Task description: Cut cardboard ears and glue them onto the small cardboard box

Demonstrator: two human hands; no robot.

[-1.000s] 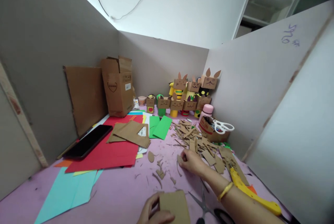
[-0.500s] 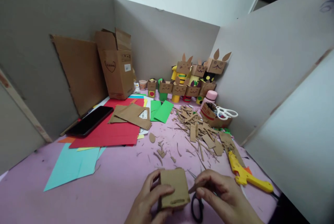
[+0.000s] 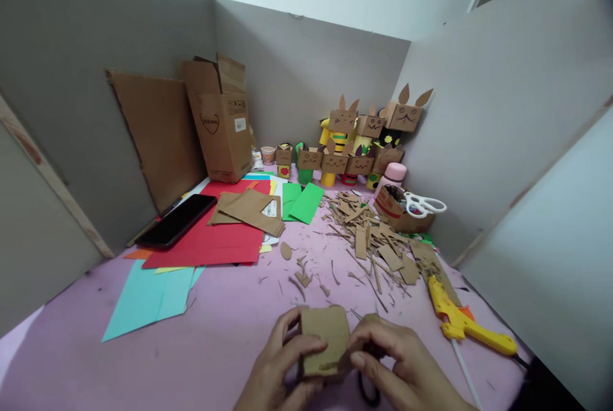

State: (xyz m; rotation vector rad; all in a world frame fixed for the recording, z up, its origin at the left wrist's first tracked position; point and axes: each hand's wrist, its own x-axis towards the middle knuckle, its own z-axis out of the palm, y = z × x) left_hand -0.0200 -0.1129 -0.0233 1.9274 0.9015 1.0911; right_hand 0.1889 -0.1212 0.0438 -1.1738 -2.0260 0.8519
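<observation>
My left hand (image 3: 282, 363) is wrapped round a small brown cardboard box (image 3: 324, 329) near the front edge of the table, thumb underneath and fingers over its top. Close against the box's right side, my right hand (image 3: 395, 360) is closed in a pinch on a small cardboard piece, mostly hidden now by the fingers. Scissors with a black handle (image 3: 368, 393) lie on the table under my right hand, partly covered by it.
Cardboard scraps (image 3: 371, 239) are heaped at centre right. A yellow glue gun (image 3: 462, 321) lies at the right. Red paper (image 3: 230, 248) and a black phone (image 3: 177, 223) lie left. Cardboard animal figures (image 3: 342, 120), a carton (image 3: 223, 130) and white-handled scissors (image 3: 424, 205) stand farther back.
My right hand has moved in against the box's right side, bringing the small cardboard piece to it. My left hand keeps its hold. The whole view has shifted slightly.
</observation>
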